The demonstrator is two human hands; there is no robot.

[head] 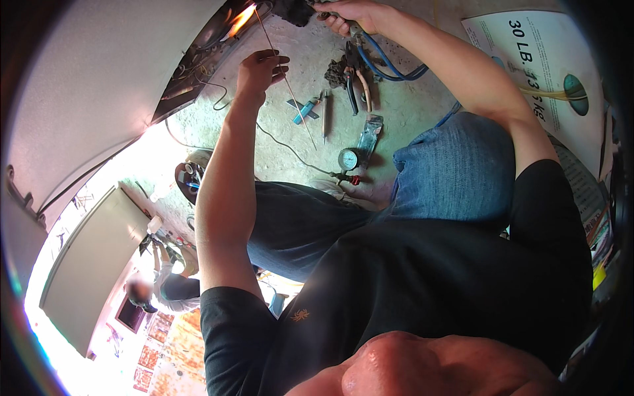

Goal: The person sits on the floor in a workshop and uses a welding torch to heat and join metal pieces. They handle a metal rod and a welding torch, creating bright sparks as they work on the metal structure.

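My left hand (262, 72) pinches a thin brazing rod (298, 105), which slants down toward the floor. The rod's upper end meets an orange flame (242, 21) at the open machinery compartment (200, 59) of a large white appliance (99, 59). At the top edge, my right hand (346, 15) grips a gas torch handle (355, 30) with blue hoses (384, 54) running from it. The torch's tip is not clearly visible. Beneath my hands lie pliers (357, 81), a blue lighter (303, 113) and a slim pen-like tool (325, 119).
A pressure gauge (348, 159) with a red-knobbed valve (353, 180) sits before my legs, beside a plastic packet (370, 136). Thin tubing (292, 148) crosses the floor. A printed carton (540, 64) stands at right. At far left another person (168, 287) works by a second appliance (94, 267).
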